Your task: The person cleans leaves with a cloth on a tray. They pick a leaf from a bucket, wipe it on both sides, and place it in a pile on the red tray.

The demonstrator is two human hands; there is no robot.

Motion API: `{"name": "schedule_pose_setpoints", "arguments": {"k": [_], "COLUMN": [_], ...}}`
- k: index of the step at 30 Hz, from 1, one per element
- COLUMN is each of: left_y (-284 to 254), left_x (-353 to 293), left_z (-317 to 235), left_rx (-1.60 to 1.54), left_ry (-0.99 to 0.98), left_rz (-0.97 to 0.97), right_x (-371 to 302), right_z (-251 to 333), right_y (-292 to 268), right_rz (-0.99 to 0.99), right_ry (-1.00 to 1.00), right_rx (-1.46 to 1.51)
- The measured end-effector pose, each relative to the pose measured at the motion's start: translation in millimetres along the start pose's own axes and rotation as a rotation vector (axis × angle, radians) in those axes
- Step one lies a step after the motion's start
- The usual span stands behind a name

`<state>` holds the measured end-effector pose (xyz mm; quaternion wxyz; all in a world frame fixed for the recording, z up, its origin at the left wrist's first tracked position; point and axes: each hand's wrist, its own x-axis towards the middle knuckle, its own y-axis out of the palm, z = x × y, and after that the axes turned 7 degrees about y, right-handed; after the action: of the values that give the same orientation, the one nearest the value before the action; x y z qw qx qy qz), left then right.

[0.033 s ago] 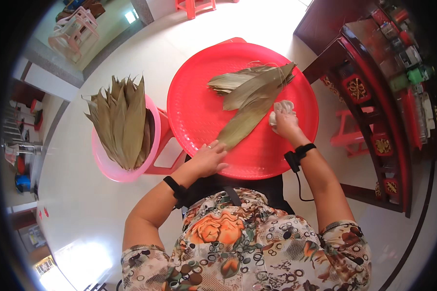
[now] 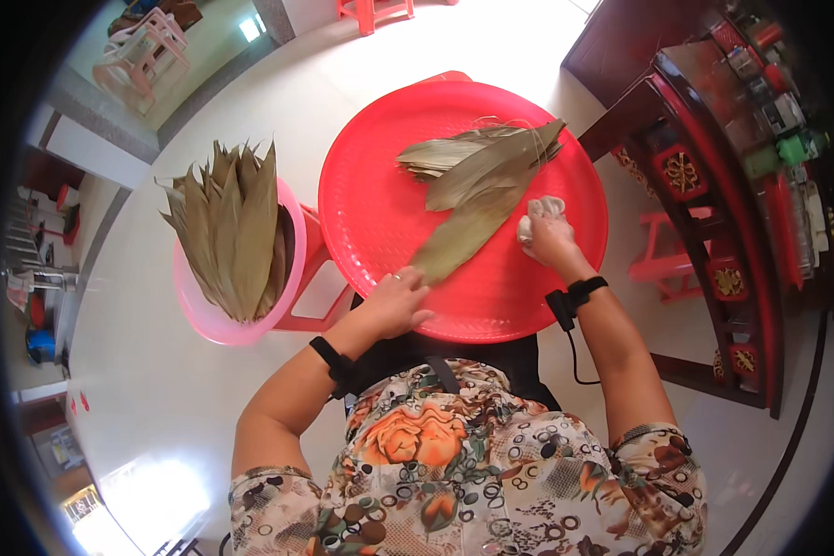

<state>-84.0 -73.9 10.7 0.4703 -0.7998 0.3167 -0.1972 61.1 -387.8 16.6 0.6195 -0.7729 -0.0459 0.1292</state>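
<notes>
A long greenish-brown dried leaf (image 2: pixel 468 236) lies slantwise across the round red tray (image 2: pixel 361 167) in front of me. My left hand (image 2: pixel 398 304) is at the tray's near left rim, its fingers closed on the leaf's near end; the thumb sits apart. My right hand (image 2: pixel 554 237) grips a crumpled whitish cloth (image 2: pixel 545 208) over the tray's right side, beside the leaf and apart from it. Farther back on the tray lies a bundle of similar leaves (image 2: pixel 445 153), partly covered by another broad leaf (image 2: pixel 482 171).
On my left a pink basin (image 2: pixel 190 301) holds many upright leaves (image 2: pixel 232 232), next to a red stool (image 2: pixel 310 287). Dark carved wooden furniture (image 2: pixel 713 241) with cluttered shelves stands to the right. A cable hangs from my right wristband (image 2: pixel 584 289).
My right hand with the cloth has shifted slightly to the right and nearer to me. My left hand's fingers have drawn back a little at the leaf's end.
</notes>
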Motion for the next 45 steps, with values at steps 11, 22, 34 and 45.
{"name": "schedule_pose_setpoints", "arguments": {"k": [11,22,34,45], "left_y": [-6.7,-23.7,-15.8,-9.7], "left_x": [-14.1,3.6,1.0,9.7], "left_z": [-1.9,0.5,9.0,4.0], "left_rx": [0.060,-0.078,-0.080,-0.045], "left_ry": [-0.054,-0.212,-0.189,-0.330], "left_rz": [0.016,0.239,0.128,-0.243], "right_x": [-39.8,3.2,37.9,-50.7], "right_z": [118.0,109.8,9.4,-17.9], "right_y": [-79.9,-18.7,5.0,40.2], "right_rz": [-0.171,0.125,0.156,-0.005], "right_ry": [-0.553,-0.502,0.006,-0.030], "right_rx": [0.085,0.169,0.183,0.315]}}
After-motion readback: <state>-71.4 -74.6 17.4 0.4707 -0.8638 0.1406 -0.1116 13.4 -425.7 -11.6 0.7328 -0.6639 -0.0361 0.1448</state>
